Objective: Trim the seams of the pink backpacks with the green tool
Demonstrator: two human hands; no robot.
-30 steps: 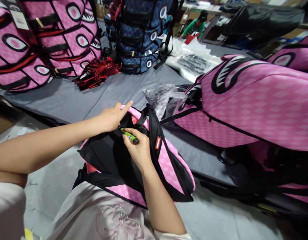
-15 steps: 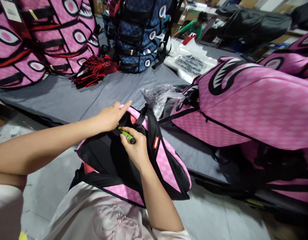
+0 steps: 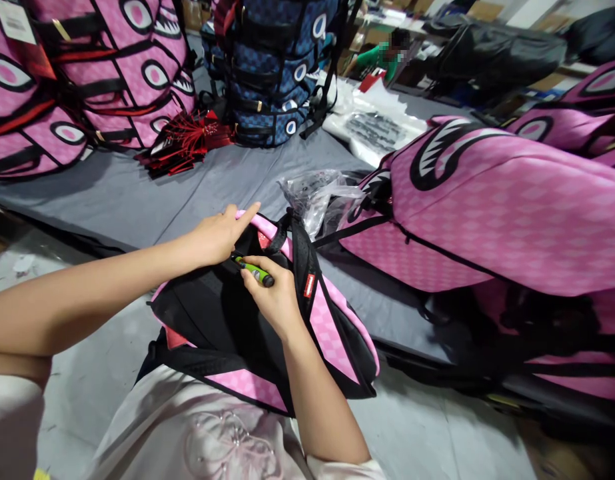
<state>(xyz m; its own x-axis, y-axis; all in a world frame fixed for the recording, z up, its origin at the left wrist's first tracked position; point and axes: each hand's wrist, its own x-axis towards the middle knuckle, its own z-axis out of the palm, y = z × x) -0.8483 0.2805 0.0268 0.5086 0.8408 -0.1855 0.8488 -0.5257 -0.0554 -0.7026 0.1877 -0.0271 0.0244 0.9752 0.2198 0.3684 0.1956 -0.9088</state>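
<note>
A pink and black backpack [image 3: 332,327] rests on my lap, its black back panel facing up. My left hand [image 3: 220,233] grips its top edge, thumb stretched along the pink rim. My right hand [image 3: 270,297] pinches a small green tool [image 3: 254,271] with a black end, its tip against the bag near the top. A black carry handle [image 3: 282,233] loops just beyond my fingers.
A grey table [image 3: 137,193] lies ahead. Stacked pink backpacks [image 3: 87,73] and blue ones [image 3: 277,67] stand at the back, red tags [image 3: 187,140] between them. Crumpled clear plastic [image 3: 317,193] and a large pink backpack [image 3: 497,207] lie at right. A person in green [image 3: 382,57] sits far off.
The view has shifted slightly; both hands keep their hold, and the green tool stays at the same spot on the bag.
</note>
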